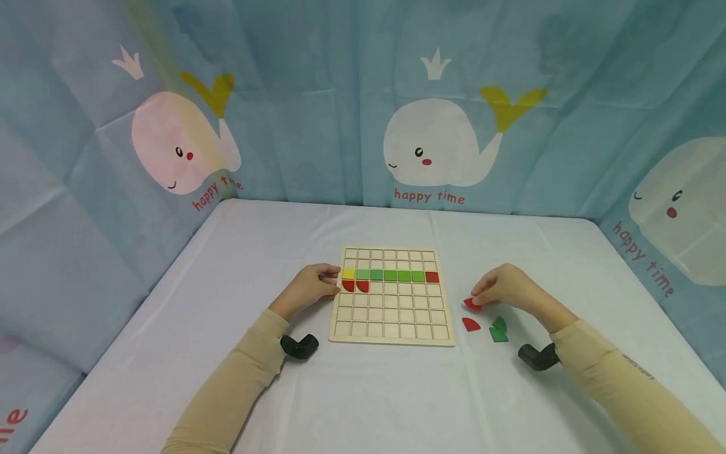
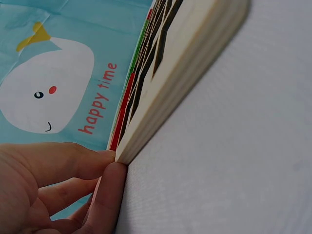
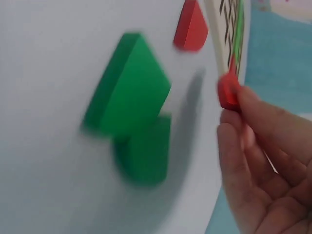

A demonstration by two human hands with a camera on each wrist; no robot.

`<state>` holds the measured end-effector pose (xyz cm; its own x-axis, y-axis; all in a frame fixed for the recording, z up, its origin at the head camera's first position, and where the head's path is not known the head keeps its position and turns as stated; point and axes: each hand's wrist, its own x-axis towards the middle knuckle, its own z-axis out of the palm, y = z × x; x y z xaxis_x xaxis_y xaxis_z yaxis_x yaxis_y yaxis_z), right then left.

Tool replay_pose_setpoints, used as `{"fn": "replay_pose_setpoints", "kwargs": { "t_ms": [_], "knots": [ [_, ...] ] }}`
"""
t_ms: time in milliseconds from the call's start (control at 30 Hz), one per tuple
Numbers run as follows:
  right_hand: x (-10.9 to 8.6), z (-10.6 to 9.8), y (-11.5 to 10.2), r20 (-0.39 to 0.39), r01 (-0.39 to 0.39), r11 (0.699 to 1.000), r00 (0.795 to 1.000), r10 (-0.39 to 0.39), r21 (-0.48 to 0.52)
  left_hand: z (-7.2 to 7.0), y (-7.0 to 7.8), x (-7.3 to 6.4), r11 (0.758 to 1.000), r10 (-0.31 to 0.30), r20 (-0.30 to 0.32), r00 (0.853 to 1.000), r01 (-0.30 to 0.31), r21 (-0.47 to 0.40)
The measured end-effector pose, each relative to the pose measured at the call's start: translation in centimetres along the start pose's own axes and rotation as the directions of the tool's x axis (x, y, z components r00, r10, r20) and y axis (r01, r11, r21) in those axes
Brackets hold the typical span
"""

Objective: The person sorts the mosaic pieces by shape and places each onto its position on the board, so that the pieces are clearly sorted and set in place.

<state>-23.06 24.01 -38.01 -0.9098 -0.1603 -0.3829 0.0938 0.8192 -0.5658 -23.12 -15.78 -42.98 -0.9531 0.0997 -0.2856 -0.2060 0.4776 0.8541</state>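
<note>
A wooden grid board [image 1: 391, 301] lies on the table. One row holds a yellow square [image 1: 348, 274], several green squares [image 1: 391, 275] and a red square [image 1: 432, 277]; two red quarter-circle pieces [image 1: 362, 287] sit in the row below. My left hand [image 1: 309, 287] grips the board's left edge between thumb and finger. To the right of the board, my right hand [image 1: 501, 289] pinches a red quarter-circle piece [image 3: 227, 92] between thumb and fingertips. Close beneath that hand lie another red quarter-circle piece [image 1: 471, 325] and two green pieces [image 1: 499, 335], one overlapping the other.
A white cloth covers the table [image 1: 391, 397]. Behind and at the sides hangs a blue curtain [image 1: 317, 126] printed with whales. Black wrist devices [image 1: 299, 347] are worn at both sleeves.
</note>
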Motion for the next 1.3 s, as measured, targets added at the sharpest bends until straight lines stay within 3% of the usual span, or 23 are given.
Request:
{"fn": "replay_pose_setpoints", "kwargs": {
  "t_ms": [467, 833, 1133, 1300],
  "knots": [
    [2.6, 2.7, -5.0, -0.036, 0.100, 0.986, 0.995, -0.096, 0.137, 0.1, 0.3, 0.0, 0.999, -0.008, -0.017, 1.000, 0.009, 0.033],
    [4.5, 5.8, -8.8, -0.036, 0.187, 0.952, 0.982, -0.184, 0.243, 0.1, 0.0, 0.1, 0.999, 0.002, -0.021, 1.000, -0.001, 0.039],
    [5.8, 7.5, -11.1, -0.050, 0.203, 0.964, 0.979, -0.198, 0.169, 0.1, -0.1, 0.2, 0.999, -0.004, -0.018, 1.000, 0.004, 0.038],
    [6.2, 8.3, -12.4, -0.052, 0.196, 0.961, 0.980, -0.190, 0.195, 0.1, 0.2, 0.0, 0.999, -0.005, -0.021, 1.000, 0.006, 0.033]
  ]
}}
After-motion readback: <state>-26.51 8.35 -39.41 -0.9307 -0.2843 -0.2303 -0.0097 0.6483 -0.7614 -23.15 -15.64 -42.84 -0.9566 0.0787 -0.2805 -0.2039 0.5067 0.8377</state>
